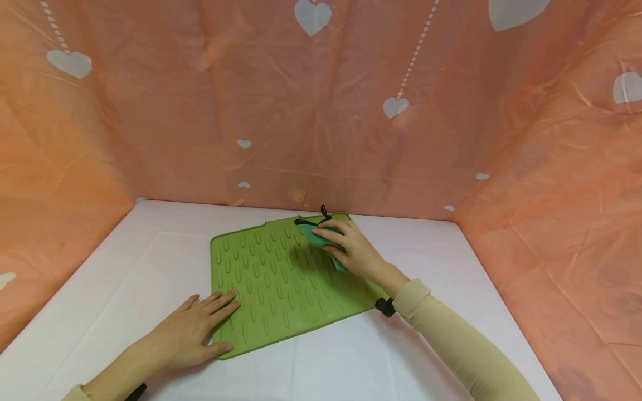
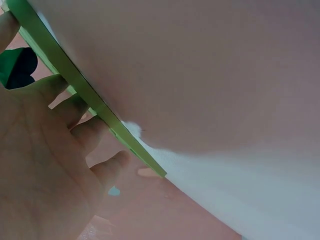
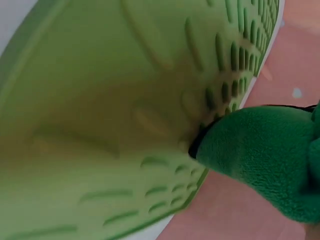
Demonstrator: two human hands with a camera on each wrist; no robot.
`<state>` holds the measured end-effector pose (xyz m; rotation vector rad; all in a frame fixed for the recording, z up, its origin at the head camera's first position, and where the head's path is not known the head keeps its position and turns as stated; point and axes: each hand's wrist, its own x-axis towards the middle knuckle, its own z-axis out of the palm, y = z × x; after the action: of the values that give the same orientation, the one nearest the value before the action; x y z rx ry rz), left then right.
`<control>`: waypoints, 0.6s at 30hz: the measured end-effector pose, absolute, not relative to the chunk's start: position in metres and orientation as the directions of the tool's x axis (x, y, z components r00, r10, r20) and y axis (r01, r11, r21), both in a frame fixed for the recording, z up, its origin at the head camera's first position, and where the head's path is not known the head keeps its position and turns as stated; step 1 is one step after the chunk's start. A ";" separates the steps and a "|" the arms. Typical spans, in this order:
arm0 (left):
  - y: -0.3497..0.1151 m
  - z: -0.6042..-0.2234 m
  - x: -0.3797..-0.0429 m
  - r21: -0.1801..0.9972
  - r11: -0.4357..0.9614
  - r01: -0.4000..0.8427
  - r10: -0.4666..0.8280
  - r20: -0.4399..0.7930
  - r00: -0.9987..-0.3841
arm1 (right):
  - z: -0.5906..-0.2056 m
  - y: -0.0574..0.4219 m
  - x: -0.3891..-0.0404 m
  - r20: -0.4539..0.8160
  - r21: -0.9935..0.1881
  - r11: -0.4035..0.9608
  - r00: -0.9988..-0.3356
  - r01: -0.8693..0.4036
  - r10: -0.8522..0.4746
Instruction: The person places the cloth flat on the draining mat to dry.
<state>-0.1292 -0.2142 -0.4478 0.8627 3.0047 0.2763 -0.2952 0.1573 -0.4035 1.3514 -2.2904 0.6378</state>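
A green ridged mat (image 1: 266, 289) with a raised rim lies on the white table, turned at a slant. My left hand (image 1: 188, 334) rests at its near left corner, fingers spread over the edge; in the left wrist view, the fingers (image 2: 80, 110) reach across the rim. Toward the mat's far right part, my right hand (image 1: 353, 250) grips a bunched green cloth (image 1: 311, 233) with black edging and a black hanging loop. The right wrist view shows the fuzzy cloth (image 3: 260, 155) with its dark edge right at the ridges of the mat (image 3: 100, 75).
White table covering (image 1: 125, 267) surrounds the mat. Orange sheets with pale hearts (image 1: 301, 111) hang behind the table and along both sides. A black strap piece (image 1: 385, 307) shows at the right wrist, beside the mat's right edge.
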 end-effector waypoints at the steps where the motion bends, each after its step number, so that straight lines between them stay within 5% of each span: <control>1: -0.214 -0.448 -0.129 0.166 0.833 0.528 0.528 0.046 -0.848 | -0.404 0.154 -0.294 0.550 -0.178 0.421 -0.445 -0.890 -0.707; 8: -0.216 -0.450 -0.131 0.160 0.834 0.528 0.527 0.051 -0.848 | -0.411 0.132 -0.288 0.480 -0.174 0.400 -0.432 -0.900 -0.763; 18: -0.217 -0.450 -0.131 0.143 0.804 0.578 0.574 0.071 -0.816 | -0.425 0.114 -0.281 0.212 -0.227 0.451 -0.495 -0.863 -0.843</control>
<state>-0.1313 -0.2169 -0.4504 0.9596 3.0068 0.2503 -0.2814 0.1136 -0.4247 1.5413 -2.6169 0.4720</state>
